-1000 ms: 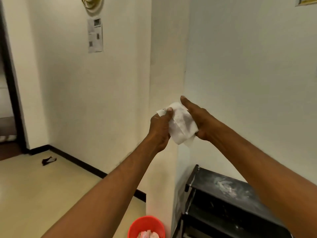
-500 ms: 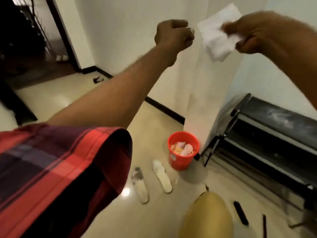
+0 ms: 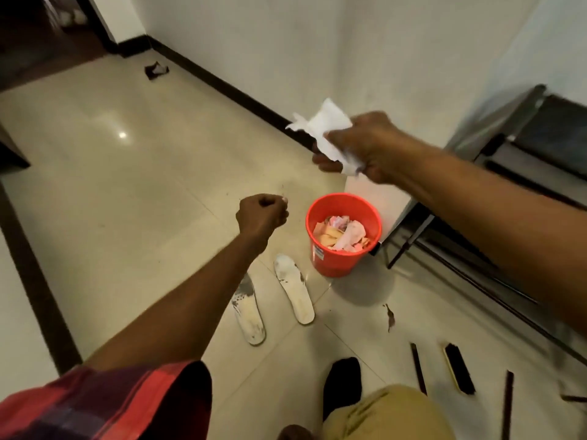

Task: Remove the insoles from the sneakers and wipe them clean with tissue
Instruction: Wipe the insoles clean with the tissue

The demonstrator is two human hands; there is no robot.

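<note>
Pinching one crumpled tissue (image 3: 320, 125), the right hand (image 3: 365, 147) is held out near the single red bucket (image 3: 330, 265). The left hand (image 3: 262, 214), curled into an empty fist, has dropped well apart from the tissue. Two insoles (image 3: 293, 287) lie side by side on the floor (image 3: 127, 185), just left of the bucket.

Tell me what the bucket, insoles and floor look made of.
Bucket: likely plastic, with a smooth, glossy orange-red wall.
Insoles: probably foam or fabric; matte white with dark scuffs.
Floor: seemingly glazed tile; shiny, with lamp glare and joint lines.

Red/purple plaid short sleeve (image 3: 104, 404), tan trousers (image 3: 387, 414) (knee only), blk sock (image 3: 343, 382).
</note>
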